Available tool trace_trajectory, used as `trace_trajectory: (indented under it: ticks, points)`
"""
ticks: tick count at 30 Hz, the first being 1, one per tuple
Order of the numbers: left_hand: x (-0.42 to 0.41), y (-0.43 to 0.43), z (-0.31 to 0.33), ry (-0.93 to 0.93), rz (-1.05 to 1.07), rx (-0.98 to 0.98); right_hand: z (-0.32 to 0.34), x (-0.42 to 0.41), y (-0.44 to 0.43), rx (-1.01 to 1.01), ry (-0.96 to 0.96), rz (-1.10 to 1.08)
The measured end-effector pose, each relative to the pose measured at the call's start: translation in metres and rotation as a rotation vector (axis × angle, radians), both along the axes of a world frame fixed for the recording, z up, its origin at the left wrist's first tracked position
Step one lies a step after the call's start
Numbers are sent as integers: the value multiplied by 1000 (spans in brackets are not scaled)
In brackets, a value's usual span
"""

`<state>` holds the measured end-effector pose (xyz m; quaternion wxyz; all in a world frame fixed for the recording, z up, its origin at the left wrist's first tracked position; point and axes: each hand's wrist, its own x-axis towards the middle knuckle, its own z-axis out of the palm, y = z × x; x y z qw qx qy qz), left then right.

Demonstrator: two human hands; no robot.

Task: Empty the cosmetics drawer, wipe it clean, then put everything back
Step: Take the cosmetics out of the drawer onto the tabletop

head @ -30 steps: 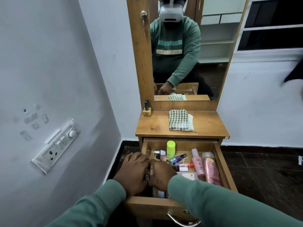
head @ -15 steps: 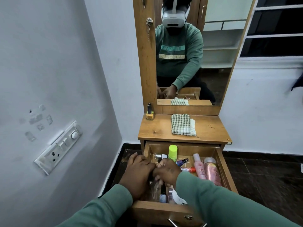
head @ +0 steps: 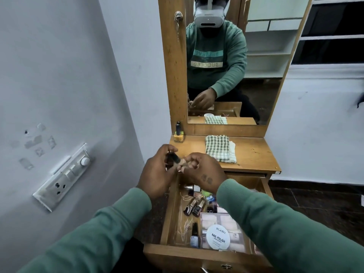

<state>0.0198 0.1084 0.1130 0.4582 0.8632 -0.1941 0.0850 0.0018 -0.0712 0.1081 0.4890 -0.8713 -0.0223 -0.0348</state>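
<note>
1. Two hands meet above the far left corner of the open drawer (head: 171, 213), level with the front edge of the bench (head: 254, 154).
2. The left hand (head: 157, 175) grasps a small dark bottle (head: 173, 157) between thumb and fingers, lifted clear of the drawer.
3. The right hand (head: 205, 172) has its fingers curled at a small tan piece (head: 182, 163) just beside that bottle. I cannot tell whether it grips the piece.
4. Inside the drawer, a round white tin (head: 218, 237) marked NAIL POLISH lies near the front. A blue-labelled bottle (head: 194, 239) sits just left of it, and two dark-and-gold tubes (head: 195, 206) lie tilted further back. The right sleeve hides the drawer's right side.
5. On the bench a folded checked cloth (head: 217, 147) lies near the middle. A yellow nail polish bottle (head: 178, 135) stands at the back left corner against the mirror frame.
6. The mirror (head: 262, 56) reflects the person, and a switch panel (head: 65, 176) sits on the left wall.
</note>
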Motion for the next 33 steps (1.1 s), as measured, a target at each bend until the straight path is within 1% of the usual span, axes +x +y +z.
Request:
trace_trajectory:
  ticks: [3,5,7,11,15,18,22,26,33]
  points:
    - [21,-6,4,40,35,-64,6,24,5,-141,-62,-63]
    - [34,-11,2,49,65,-80,6,39,7,-191,-34,-94]
    - [45,-14,-1,49,92,-55,3,55,10,-238,9,-124]
    - [65,-18,-9,64,122,-38,-1,80,14,-283,52,-160]
    - [80,-22,-19,90,158,-99,-6,96,18,-314,57,-225]
    - [90,-25,-25,102,221,-172,-8,106,21,-332,61,-256]
    - [101,-29,-28,104,296,-176,-6,116,23,-293,79,-300]
    - [110,-32,-33,92,339,-146,-5,122,25,-207,102,-340]
    - [117,-36,-39,61,369,-137,-3,127,21,-66,119,-351]
